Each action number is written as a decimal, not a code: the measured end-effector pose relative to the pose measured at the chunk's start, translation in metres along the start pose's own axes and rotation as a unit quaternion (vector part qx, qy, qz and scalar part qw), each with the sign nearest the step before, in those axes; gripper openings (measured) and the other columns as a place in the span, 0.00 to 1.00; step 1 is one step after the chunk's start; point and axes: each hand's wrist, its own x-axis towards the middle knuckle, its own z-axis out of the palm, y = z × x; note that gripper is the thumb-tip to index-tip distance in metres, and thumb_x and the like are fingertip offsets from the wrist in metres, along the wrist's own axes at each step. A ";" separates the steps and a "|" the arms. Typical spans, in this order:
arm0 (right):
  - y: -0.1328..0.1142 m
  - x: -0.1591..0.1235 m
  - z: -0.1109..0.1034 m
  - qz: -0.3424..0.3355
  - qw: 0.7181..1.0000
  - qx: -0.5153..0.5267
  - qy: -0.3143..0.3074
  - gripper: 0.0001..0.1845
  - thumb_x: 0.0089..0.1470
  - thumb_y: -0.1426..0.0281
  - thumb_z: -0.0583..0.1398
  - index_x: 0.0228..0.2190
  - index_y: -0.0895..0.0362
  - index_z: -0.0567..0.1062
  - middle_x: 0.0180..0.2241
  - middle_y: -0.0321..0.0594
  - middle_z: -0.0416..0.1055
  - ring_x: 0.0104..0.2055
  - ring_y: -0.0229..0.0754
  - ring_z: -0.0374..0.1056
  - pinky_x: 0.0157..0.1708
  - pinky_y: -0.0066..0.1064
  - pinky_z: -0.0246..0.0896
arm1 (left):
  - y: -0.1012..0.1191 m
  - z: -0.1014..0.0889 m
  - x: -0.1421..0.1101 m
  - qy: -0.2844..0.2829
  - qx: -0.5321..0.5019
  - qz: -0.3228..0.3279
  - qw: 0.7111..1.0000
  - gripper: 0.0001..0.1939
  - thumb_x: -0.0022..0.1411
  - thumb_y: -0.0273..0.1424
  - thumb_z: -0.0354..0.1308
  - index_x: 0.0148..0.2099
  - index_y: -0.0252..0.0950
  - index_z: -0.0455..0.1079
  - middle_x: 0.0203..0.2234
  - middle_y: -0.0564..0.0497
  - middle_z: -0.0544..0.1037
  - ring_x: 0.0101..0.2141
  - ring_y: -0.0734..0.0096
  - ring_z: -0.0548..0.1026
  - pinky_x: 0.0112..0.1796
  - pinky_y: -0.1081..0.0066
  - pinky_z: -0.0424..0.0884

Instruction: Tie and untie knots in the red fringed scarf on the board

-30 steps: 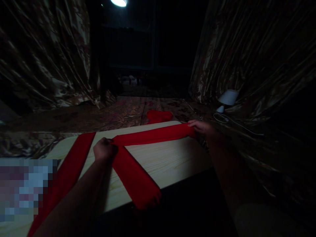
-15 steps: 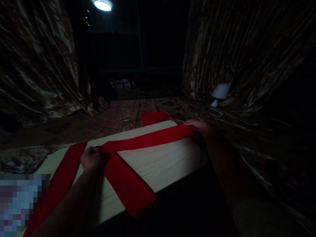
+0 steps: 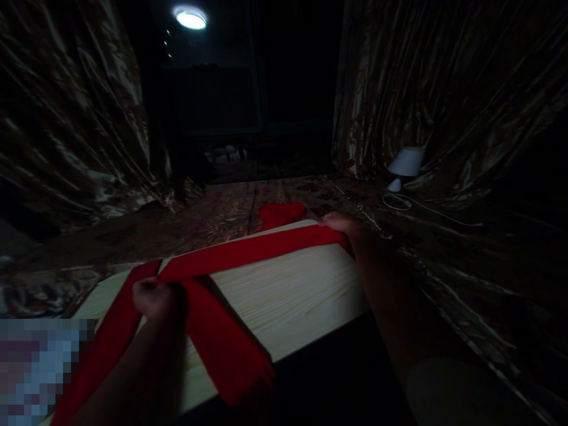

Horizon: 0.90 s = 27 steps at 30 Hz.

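Observation:
A long red scarf (image 3: 248, 249) with a fringed end stretches across a pale wood-grain table. My left hand (image 3: 153, 296) is closed on its fold at the left, and a fringed length slants from there down over the table's front edge. At the far right corner my right hand (image 3: 339, 223) pinches the scarf's upper edge. Another red strip runs beneath my left forearm toward the lower left; whether it is the same piece I cannot tell. More red cloth (image 3: 281, 213) lies bunched just beyond the table's far edge.
The table (image 3: 293, 302) has rounded corners. Behind it spreads a patterned cover (image 3: 222, 207). A small white lamp (image 3: 406, 163) with a loose cord stands at the right. Patterned curtains (image 3: 390, 89) flank a dark window. A pixelated patch (image 3: 39, 373) covers the lower left.
My left hand has moved left and down with the scarf, and the stretched part now lies lower and flatter. My right hand has shifted slightly left. The camera view has shifted a little.

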 end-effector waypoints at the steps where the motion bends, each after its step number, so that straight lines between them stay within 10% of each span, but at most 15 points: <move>1: -0.002 -0.001 0.005 0.004 0.998 -0.057 0.003 0.14 0.57 0.62 0.63 0.39 0.59 0.81 0.42 0.47 0.80 0.41 0.46 0.75 0.44 0.30 0.65 | -0.001 0.001 0.000 0.006 0.001 -0.024 1.000 0.11 0.51 0.29 0.56 0.34 0.40 0.56 0.28 0.52 0.68 0.31 0.64 0.69 0.38 0.62 0.71; 10: -0.067 -0.044 0.080 -0.152 0.974 -0.086 0.144 0.21 0.64 0.62 0.54 0.53 0.58 0.75 0.56 0.50 0.71 0.59 0.48 0.64 0.60 0.35 0.54 | 0.003 0.005 -0.005 -0.033 0.008 -0.032 0.999 0.11 0.53 0.31 0.60 0.37 0.37 0.62 0.29 0.50 0.70 0.30 0.65 0.69 0.36 0.63 0.68; 17: -0.102 -0.072 0.128 -0.231 0.964 -0.129 -0.023 0.38 0.64 0.43 0.43 0.69 0.43 0.51 0.73 0.38 0.41 0.73 0.55 0.37 0.66 0.62 0.31 | 0.004 0.003 0.000 -0.058 -0.009 -0.016 0.998 0.09 0.49 0.30 0.60 0.34 0.38 0.64 0.27 0.51 0.72 0.30 0.65 0.71 0.38 0.65 0.69; 27: -0.105 -0.036 0.132 -0.194 0.966 -0.170 -0.019 0.40 0.63 0.41 0.42 0.70 0.42 0.48 0.73 0.36 0.38 0.74 0.53 0.35 0.67 0.61 0.30 | 0.019 0.007 0.017 -0.223 -0.332 -0.122 0.908 0.28 0.39 0.23 0.51 0.45 0.32 0.76 0.20 0.51 0.74 0.15 0.75 0.65 0.18 0.74 0.61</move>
